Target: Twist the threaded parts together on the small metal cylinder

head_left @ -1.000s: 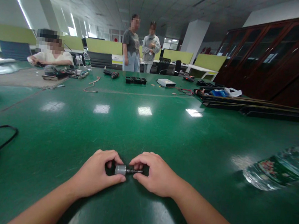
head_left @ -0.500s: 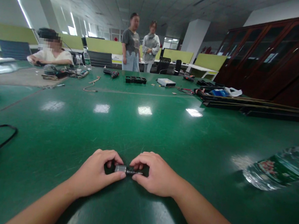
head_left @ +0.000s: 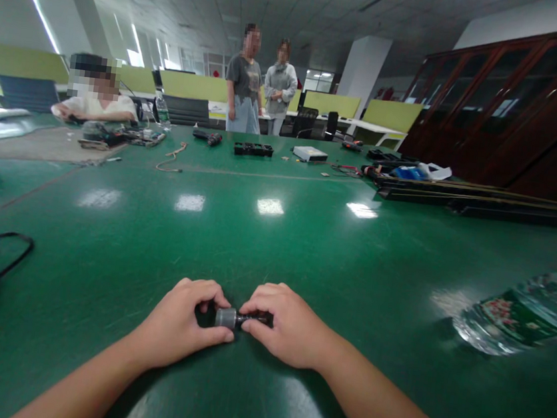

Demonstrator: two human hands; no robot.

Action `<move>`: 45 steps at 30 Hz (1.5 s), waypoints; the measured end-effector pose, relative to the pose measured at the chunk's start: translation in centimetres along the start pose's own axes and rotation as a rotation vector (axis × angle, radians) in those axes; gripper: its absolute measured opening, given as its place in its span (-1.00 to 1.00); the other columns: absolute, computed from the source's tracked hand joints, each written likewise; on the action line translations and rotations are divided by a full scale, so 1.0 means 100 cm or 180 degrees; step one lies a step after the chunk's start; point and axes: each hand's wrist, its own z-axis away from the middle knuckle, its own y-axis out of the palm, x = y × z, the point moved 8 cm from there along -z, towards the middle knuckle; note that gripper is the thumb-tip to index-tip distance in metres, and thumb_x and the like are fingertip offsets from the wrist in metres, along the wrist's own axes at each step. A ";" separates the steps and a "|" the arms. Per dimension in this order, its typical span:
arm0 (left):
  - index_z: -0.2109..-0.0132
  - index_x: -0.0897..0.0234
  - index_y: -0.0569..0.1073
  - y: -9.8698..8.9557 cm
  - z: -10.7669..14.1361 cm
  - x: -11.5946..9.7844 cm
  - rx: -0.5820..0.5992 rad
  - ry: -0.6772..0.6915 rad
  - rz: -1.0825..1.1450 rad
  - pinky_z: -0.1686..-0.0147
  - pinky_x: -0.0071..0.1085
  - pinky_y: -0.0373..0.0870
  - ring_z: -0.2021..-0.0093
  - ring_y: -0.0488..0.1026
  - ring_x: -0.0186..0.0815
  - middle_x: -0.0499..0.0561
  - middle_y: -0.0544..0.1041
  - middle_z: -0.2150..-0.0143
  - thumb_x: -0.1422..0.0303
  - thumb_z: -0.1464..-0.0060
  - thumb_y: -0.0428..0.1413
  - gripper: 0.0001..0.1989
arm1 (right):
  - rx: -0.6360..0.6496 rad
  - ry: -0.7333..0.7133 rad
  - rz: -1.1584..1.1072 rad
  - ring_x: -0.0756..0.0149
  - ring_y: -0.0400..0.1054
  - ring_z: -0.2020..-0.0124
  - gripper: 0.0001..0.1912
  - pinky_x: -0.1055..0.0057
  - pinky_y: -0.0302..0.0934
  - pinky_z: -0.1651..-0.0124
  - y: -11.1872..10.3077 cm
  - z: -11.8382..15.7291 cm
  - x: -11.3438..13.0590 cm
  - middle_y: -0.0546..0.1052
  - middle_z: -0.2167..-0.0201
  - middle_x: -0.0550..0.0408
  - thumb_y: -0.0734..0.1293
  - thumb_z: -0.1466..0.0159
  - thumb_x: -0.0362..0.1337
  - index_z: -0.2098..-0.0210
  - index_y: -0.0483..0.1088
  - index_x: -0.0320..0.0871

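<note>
Left hand [head_left: 185,322] grips grey cylinder [head_left: 226,318]; right hand [head_left: 283,323] apparently pinches shaft [head_left: 240,321].

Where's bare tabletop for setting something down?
The green tabletop is bare from left hand to black cable, right hand to bottle and, widest, beyond both to black frame and white box. Crowded: far right, with black rails; far left, with loose electronics.

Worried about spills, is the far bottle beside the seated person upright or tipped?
Upright: the far water bottle stands with its narrow neck above its body.
</note>
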 end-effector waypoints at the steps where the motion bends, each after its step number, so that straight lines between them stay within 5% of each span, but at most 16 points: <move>1: 0.28 0.19 0.49 0.000 0.000 0.000 0.0003 0.0003 0.0001 0.22 -0.35 0.17 0.29 0.41 -0.24 -0.13 0.54 0.32 0.17 0.06 0.34 -0.72 | 0.0024 0.0000 0.0011 0.32 0.38 0.21 -0.88 0.33 0.09 0.11 0.000 0.000 0.001 0.55 0.30 0.13 0.38 -0.27 -0.28 0.19 0.53 -0.10; 45: 0.27 0.18 0.50 -0.002 0.000 -0.002 -0.0058 0.0028 -0.0061 0.23 -0.35 0.20 0.30 0.41 -0.24 -0.09 0.56 0.30 0.11 0.02 0.29 -0.73 | 0.0014 -0.0057 0.0122 0.33 0.36 0.35 -0.91 0.38 0.15 0.21 -0.006 0.002 0.000 0.51 0.44 0.13 0.42 -0.16 -0.33 0.31 0.56 -0.13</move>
